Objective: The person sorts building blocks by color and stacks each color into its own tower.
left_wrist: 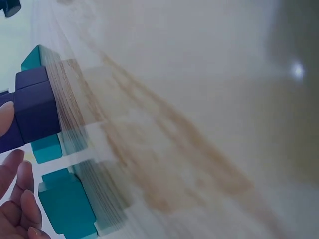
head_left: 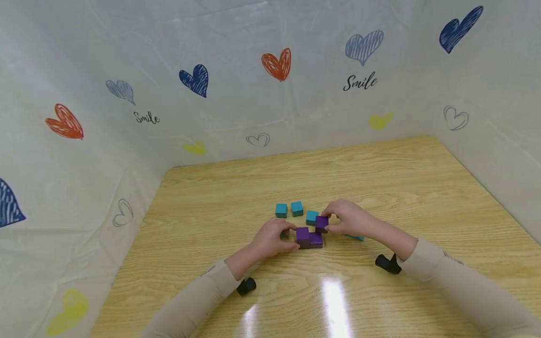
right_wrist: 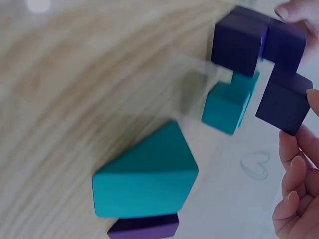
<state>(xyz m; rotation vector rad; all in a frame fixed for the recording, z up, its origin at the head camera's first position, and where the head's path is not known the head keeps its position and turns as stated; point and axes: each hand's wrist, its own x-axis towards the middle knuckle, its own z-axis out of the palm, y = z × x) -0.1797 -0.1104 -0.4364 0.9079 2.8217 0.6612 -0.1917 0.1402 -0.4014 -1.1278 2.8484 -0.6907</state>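
Note:
In the head view my left hand (head_left: 274, 238) has its thumb and index finger at the left side of a purple cube (head_left: 302, 238), pinching it. Right beside that cube lies a lower purple block (head_left: 315, 240). My right hand (head_left: 348, 219) pinches another purple cube (head_left: 321, 224) between thumb and fingers, just above and behind the lower block. The right wrist view shows this held cube (right_wrist: 285, 102) raised at a corner of the purple group. A teal cube (head_left: 312, 217) stands behind it.
Two more teal cubes, one (head_left: 281, 210) left of the other (head_left: 297, 208), sit farther back. A teal wedge-like block (right_wrist: 144, 184) with a purple piece (right_wrist: 144, 227) beside it lies near my right wrist. Patterned sheeting (head_left: 236, 112) surrounds the wooden table (head_left: 203, 206).

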